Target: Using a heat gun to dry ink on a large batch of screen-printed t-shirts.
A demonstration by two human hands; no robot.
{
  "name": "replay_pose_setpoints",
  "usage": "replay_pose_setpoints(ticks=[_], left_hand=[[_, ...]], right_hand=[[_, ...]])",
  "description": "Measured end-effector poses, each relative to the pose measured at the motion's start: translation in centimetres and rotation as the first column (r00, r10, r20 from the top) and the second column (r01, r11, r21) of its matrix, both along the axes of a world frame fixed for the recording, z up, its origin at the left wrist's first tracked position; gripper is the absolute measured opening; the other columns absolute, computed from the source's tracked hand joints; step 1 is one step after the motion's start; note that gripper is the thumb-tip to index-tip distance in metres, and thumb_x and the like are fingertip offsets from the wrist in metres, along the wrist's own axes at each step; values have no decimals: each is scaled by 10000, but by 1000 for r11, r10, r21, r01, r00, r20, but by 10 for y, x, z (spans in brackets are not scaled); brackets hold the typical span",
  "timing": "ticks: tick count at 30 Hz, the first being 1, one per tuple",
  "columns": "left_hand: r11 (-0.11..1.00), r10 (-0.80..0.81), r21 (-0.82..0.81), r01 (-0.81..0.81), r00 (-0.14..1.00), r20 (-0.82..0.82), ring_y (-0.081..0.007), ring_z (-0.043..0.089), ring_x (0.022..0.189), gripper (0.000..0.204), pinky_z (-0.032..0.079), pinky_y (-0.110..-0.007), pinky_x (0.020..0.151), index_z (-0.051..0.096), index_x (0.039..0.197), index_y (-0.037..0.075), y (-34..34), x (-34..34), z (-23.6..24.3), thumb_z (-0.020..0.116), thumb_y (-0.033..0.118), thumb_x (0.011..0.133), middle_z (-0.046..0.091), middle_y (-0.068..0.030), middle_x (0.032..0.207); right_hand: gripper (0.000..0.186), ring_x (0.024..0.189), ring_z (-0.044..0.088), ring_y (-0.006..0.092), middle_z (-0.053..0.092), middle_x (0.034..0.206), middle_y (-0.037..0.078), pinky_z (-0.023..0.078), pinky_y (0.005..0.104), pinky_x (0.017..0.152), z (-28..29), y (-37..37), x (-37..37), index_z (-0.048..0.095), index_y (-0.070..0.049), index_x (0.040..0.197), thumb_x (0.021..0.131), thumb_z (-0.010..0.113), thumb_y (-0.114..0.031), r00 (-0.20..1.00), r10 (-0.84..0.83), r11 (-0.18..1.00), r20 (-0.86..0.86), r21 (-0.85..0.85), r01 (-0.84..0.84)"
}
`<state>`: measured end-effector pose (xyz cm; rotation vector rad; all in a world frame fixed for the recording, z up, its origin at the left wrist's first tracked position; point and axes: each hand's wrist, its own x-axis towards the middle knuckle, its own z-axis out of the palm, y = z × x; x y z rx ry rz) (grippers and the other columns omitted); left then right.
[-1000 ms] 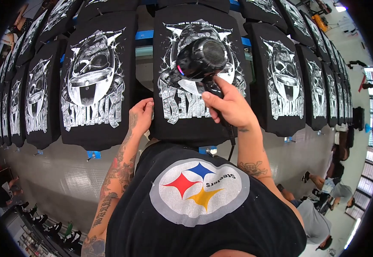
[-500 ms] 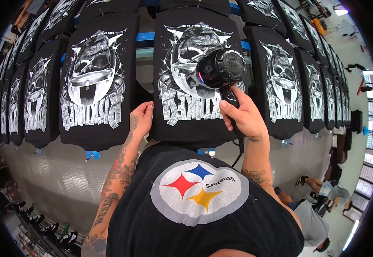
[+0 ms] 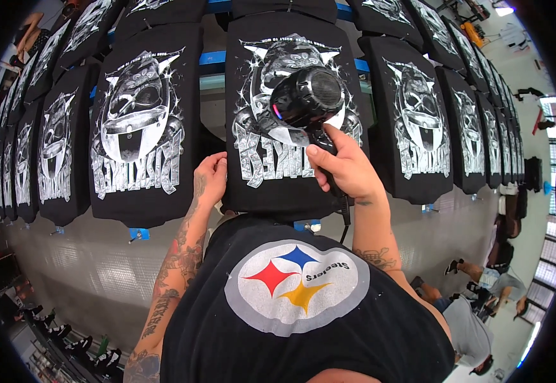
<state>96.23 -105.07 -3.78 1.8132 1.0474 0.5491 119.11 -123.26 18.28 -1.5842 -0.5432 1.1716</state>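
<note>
My right hand is wrapped round the handle of a black hair dryer. The dryer hangs over a black T-shirt with a white skull print, stretched on a flat board in front of me. Its body covers the middle of the print, and its cord drops from the handle beside my wrist. At the shirt's left edge my left hand is closed, thumb against curled fingers. Whether it pinches the fabric there is hidden.
More printed black shirts on boards stand in rows to the left and right. Blue metal brackets show between boards. Grey floor lies below. Other people are at the lower right.
My right hand has moved the hair dryer a little to the left across the print. My left hand stays at the shirt's left edge.
</note>
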Motion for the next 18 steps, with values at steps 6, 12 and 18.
replay_pose_setpoints(ticks=[6,12,18], left_hand=[[999,-11,30,11,1000,-23,-175,646,692,245,534,-324,674,745,1144,28,0,-1,10,642,180,981,695,-109,892],[928,-90,346,140,983,-158,-296,651,1026,249,517,-410,905,713,1155,33,2,13,29,666,145,938,686,-138,1123],[777,-245,533,336,940,-236,-367,514,1330,460,389,-497,1118,614,1327,23,-12,61,39,691,250,935,581,-166,1395]], right_hand=[[709,568,550,62,583,734,0,464,235,479,1,-12,2,402,72,1502,984,725,-288,998,58,998,1,-2,-58],[658,567,537,64,576,748,-9,449,238,479,8,-50,11,411,35,1508,986,714,-228,997,-59,998,-51,-34,57],[577,566,544,82,590,782,12,456,248,480,12,-91,22,457,-3,1469,993,709,-212,970,-237,971,-51,-13,237]])
